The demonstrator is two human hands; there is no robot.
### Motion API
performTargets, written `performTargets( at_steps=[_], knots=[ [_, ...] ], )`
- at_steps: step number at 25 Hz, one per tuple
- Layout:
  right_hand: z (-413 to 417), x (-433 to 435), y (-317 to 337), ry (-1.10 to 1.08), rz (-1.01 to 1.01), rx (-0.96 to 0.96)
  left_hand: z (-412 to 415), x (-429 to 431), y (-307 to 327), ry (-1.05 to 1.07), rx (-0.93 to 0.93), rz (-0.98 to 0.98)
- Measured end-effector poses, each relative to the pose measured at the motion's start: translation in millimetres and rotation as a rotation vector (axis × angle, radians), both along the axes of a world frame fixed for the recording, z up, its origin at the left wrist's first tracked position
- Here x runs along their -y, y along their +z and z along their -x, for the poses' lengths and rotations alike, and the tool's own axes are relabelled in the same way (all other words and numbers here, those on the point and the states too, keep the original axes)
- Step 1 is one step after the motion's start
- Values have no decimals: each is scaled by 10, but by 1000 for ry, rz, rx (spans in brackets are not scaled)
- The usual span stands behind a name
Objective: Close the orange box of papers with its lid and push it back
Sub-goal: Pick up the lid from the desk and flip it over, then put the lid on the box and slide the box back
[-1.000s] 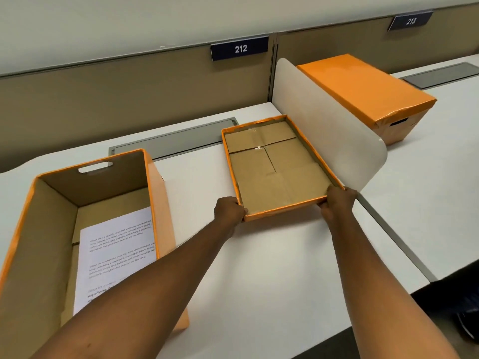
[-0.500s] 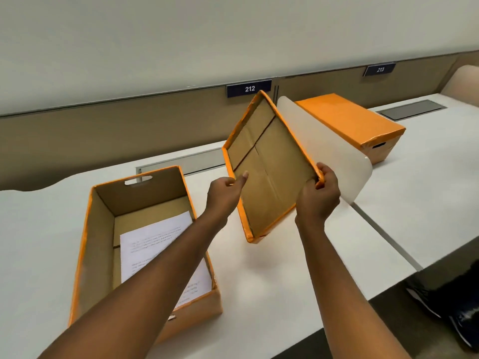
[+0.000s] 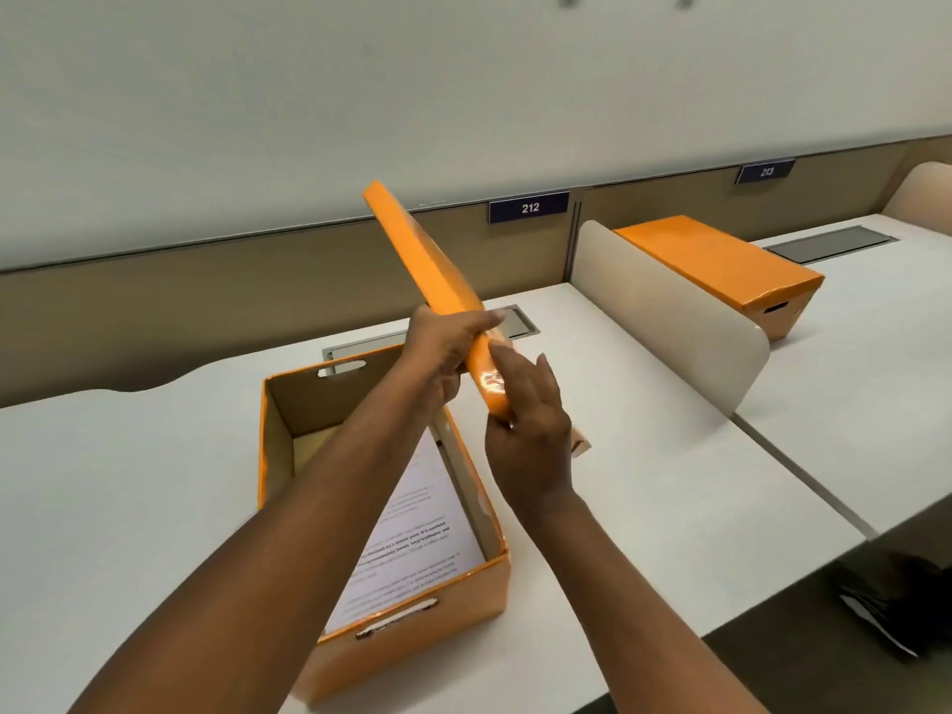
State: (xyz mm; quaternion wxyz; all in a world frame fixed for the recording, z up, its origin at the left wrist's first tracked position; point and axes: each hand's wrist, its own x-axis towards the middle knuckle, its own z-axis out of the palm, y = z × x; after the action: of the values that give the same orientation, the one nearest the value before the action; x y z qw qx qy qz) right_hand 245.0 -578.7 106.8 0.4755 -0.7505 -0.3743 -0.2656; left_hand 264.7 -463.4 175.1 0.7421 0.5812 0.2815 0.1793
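The orange lid (image 3: 427,265) is in the air above the open box, turned nearly on edge, its long side slanting up to the left. My left hand (image 3: 440,347) grips its near end from the left. My right hand (image 3: 530,435) has its palm against the lid's lower corner, fingers spread. Below them the open orange box (image 3: 412,641) stands on the white desk (image 3: 644,507), with printed papers (image 3: 417,533) lying flat inside. My left forearm crosses over the box and hides part of the papers.
A cream divider panel (image 3: 669,322) stands to the right of the box. Behind it a second, closed orange box (image 3: 721,265) sits on the neighbouring desk. A brown partition with plates 212 and 213 runs along the back. A grey cable hatch (image 3: 515,322) lies behind the open box.
The lid was lifted off the desk, raised and flipped from cardboard-side-up to nearly on edge with the orange outside towards me, and carried left over the open box. My view has tilted up.
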Motion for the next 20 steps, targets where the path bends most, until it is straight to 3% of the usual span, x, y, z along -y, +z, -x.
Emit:
performTargets(
  at_steps=[3, 4, 7, 9, 11, 13, 15, 18, 20],
  knots=[
    [55, 136, 101, 289, 253, -275, 323, -297, -59, 65, -16, 110],
    [38, 202, 126, 288, 233, -335, 450, -400, -67, 49, 4, 116],
    [-150, 325, 127, -94, -45, -582, 861, -639, -76, -16, 69, 131],
    [-298, 367, 88, -213, 122, -893, 1113, -737, -183, -61, 90, 190],
    [-332, 371, 37, -68, 281, -1146, 1340, -810, -314, -112, 84, 224],
    [-270, 316, -23, 7, 240, -1169, 1540, -881, -427, -107, 79, 225],
    [-153, 232, -127, -54, 191, -1058, 1723, -874, -532, -13, 24, 180],
    [59, 177, -359, -100, 190, -963, 1967, -757, -759, 230, -190, -154],
    [183, 203, -533, -82, 188, -914, 2129, -640, -909, 313, -212, -296]
  ],
)
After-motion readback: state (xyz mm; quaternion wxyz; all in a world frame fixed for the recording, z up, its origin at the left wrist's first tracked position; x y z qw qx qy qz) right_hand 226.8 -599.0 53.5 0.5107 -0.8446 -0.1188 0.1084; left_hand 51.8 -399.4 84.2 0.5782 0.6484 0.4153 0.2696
